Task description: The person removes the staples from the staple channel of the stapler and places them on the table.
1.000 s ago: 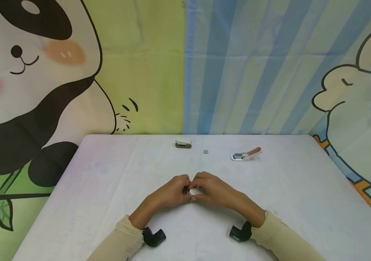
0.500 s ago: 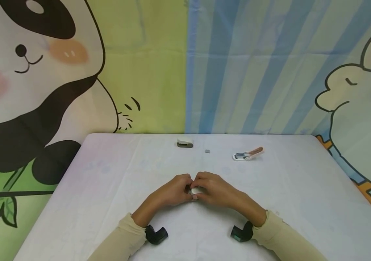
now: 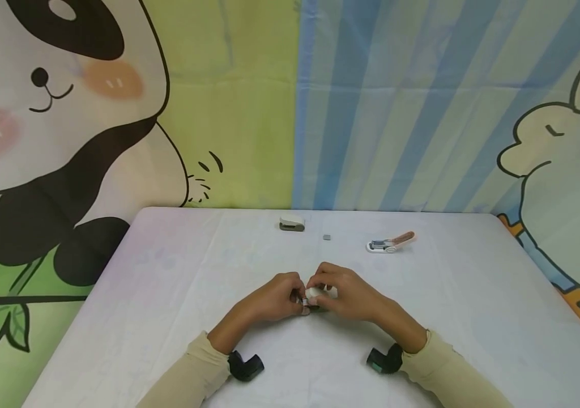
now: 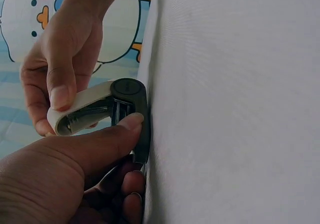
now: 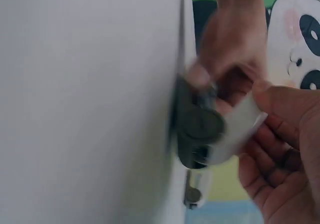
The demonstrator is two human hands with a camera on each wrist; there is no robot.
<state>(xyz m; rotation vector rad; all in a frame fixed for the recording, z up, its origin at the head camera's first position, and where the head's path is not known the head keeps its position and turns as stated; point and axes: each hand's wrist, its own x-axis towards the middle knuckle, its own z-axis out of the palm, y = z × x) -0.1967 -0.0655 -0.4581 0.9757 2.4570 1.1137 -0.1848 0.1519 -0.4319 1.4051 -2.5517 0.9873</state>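
A small stapler with a white top arm and dark green base (image 4: 143, 139) stands swung open close over the table between both hands. My left hand (image 3: 274, 297) grips the base, its thumb pressed beside the staple channel in the left wrist view. My right hand (image 3: 352, 293) pinches the white arm (image 4: 92, 99) between thumb and fingers, holding it raised. A spring shows inside the arm. In the right wrist view the round hinge (image 5: 201, 124) faces the camera, blurred; the fingers hide part of the stapler.
On the white-covered table (image 3: 208, 243), toward the back edge, stand a white-and-green stapler (image 3: 291, 225), a small grey block (image 3: 327, 237), and an opened white stapler with an orange-brown handle (image 3: 391, 243). A printed cartoon cloth (image 3: 239, 113) hangs behind.
The right hand has moved up and to the right, lifting the white arm, so the stapler has opened. The left hand keeps its hold on the base. The head view shifts slightly.
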